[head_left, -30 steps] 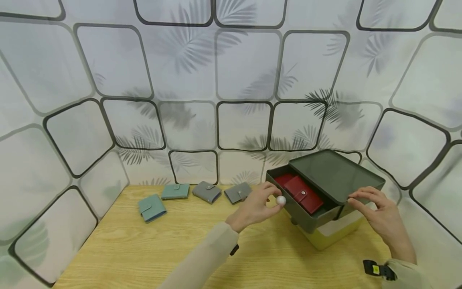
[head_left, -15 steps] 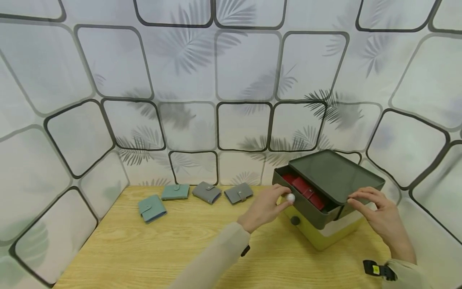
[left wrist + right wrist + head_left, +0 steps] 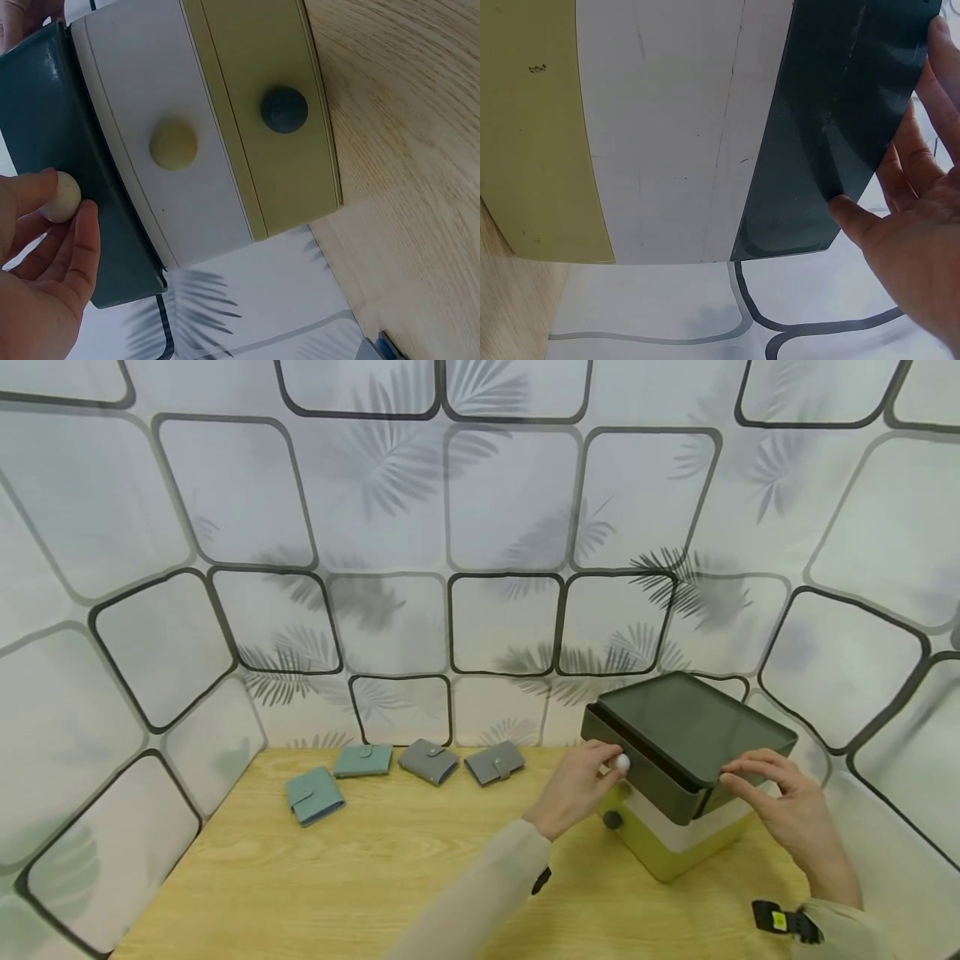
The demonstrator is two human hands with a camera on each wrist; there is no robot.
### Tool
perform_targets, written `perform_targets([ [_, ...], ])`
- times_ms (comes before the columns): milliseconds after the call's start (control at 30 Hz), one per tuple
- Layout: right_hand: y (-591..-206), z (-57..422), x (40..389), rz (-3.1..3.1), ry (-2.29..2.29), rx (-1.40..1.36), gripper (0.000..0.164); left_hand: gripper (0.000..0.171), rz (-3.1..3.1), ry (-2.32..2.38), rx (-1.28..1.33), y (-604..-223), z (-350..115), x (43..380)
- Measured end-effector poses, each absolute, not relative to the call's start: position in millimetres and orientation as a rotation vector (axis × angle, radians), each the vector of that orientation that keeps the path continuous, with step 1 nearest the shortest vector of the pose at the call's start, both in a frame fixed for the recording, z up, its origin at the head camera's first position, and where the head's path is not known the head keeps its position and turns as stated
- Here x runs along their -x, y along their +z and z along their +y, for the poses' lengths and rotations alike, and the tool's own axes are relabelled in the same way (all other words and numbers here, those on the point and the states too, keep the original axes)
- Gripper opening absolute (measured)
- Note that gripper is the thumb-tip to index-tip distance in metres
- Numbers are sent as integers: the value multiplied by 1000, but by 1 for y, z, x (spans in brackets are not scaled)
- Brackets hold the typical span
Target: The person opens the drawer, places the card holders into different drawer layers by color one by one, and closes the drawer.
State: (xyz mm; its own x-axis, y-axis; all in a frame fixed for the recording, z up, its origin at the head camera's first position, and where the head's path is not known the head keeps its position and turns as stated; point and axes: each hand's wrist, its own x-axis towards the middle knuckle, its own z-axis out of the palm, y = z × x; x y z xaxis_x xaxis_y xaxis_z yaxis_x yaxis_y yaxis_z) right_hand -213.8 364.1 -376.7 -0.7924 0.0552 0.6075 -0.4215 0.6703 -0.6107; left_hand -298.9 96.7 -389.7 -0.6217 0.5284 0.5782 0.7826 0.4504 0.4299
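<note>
My left hand (image 3: 572, 789) pinches the round white knob (image 3: 64, 198) of the dark green top drawer (image 3: 645, 767), thumb on one side and fingers on the other. The drawer stands out of the small chest (image 3: 693, 720) by a narrow dark gap, and its contents are hidden. At the chest's right side, my right hand (image 3: 798, 818) rests with straight fingers over the top edge and its thumb against the green side wall (image 3: 817, 150). Below are a white drawer (image 3: 142, 97) with a yellow knob (image 3: 174, 144) and an olive one (image 3: 262, 45) with a dark knob (image 3: 284, 109).
Two teal wallets (image 3: 315, 795) and two grey wallets (image 3: 429, 762) lie along the back left of the wooden table (image 3: 300, 877). A patterned curtain-like backdrop (image 3: 502, 618) rises behind and at both sides.
My left hand has pushed the top drawer right and back into the chest, and the red wallets inside have gone out of sight. The right hand has stayed in place.
</note>
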Motion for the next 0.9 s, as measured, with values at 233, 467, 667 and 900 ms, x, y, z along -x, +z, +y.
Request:
perform_targets([
  [233, -376, 364, 216, -2264, 1042, -307, 15, 26, -2333, -997, 1109, -387, 104, 303],
  [467, -380, 365, 214, -2238, 1052, -304, 15, 28, -2368, -966, 1114, -387, 110, 302],
  [667, -381, 367, 215, -2240, 1076, -302, 15, 29, -2351, -949, 1082, -390, 115, 303],
  [900, -381, 365, 217, -2230, 1094, -322, 15, 27, -2307, -975, 1050, -394, 119, 306],
])
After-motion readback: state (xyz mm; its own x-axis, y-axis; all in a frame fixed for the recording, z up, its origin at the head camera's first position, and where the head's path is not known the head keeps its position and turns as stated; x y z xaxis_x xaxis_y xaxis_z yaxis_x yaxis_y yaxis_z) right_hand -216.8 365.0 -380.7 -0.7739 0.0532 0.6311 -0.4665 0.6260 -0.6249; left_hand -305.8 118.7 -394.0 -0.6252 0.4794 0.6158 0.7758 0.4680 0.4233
